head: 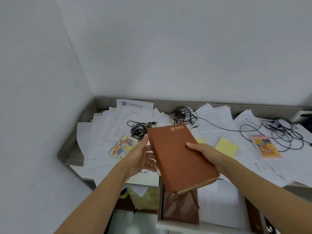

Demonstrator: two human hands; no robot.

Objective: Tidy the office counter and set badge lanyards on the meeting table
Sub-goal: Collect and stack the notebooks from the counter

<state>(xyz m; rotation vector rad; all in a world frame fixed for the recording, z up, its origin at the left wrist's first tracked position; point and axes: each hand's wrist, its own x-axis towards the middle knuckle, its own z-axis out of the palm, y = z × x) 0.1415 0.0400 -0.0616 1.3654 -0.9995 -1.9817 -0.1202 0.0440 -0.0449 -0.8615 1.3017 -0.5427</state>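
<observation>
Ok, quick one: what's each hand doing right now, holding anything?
Left hand: closed on the left edge of the brown notebook, fingers underneath.
Right hand: closed on the same notebook's right edge, thumb on the cover.

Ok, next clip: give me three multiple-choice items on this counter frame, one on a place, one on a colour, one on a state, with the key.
1. Where does the cartoon notepad lie?
A. left of the brown notebook
B. in the drawer
C. against the right wall

2. What colour are the sticky notes?
A. blue
B. yellow
C. green

3. How is the brown notebook held?
A. lying untouched
B. by one hand only
C. closed, in both hands

Key: 1 A, it lies on the papers beside the left hand. 2 B, the pad is pale yellow. 3 C, the left hand grips its left edge and the right hand its right side, cover shut.
</observation>
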